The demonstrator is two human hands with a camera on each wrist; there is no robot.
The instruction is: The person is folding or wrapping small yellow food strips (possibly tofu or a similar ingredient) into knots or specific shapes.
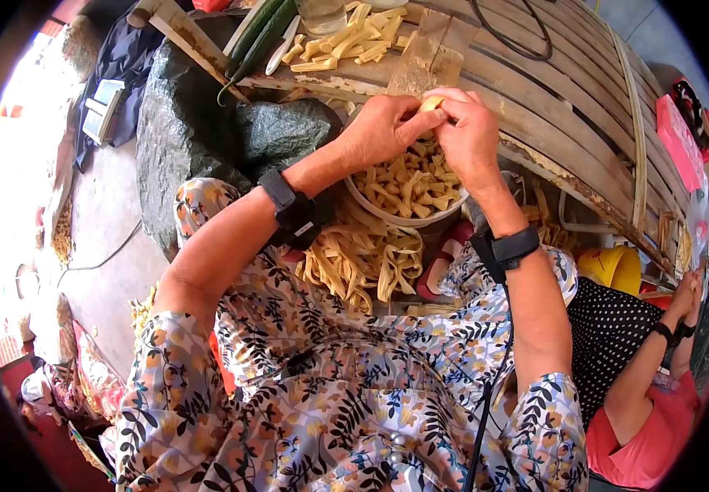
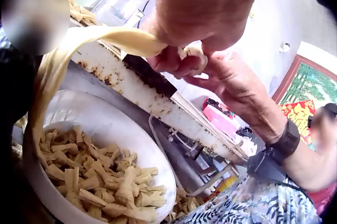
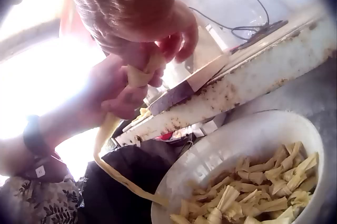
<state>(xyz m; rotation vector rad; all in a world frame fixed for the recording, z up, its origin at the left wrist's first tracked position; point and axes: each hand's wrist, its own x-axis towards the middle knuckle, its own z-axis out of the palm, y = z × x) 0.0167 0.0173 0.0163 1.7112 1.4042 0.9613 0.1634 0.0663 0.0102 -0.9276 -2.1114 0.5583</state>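
Note:
A pale yellow strip [image 2: 79, 37] runs from the two hands down past the rim of a white bucket [image 2: 163, 166]. Its upper end is looped between the fingers of the left hand [image 1: 383, 131] and the right hand [image 1: 471, 135], which meet above the bucket, and both pinch it. Short knotted yellow pieces [image 1: 408, 184] lie in the bucket. In the right wrist view the loop [image 3: 141, 74] wraps near the fingertips, and the strip hangs below the left hand [image 3: 124, 97].
Behind the hands stands a slatted wooden table [image 1: 568, 107] with more knotted pieces [image 1: 350, 37], green cucumbers [image 1: 266, 37] and a black cable. Long loose strips [image 1: 363, 262] lie below the bucket. Dark plastic sheeting [image 1: 174, 123] is at left; another person [image 1: 641, 410] sits at right.

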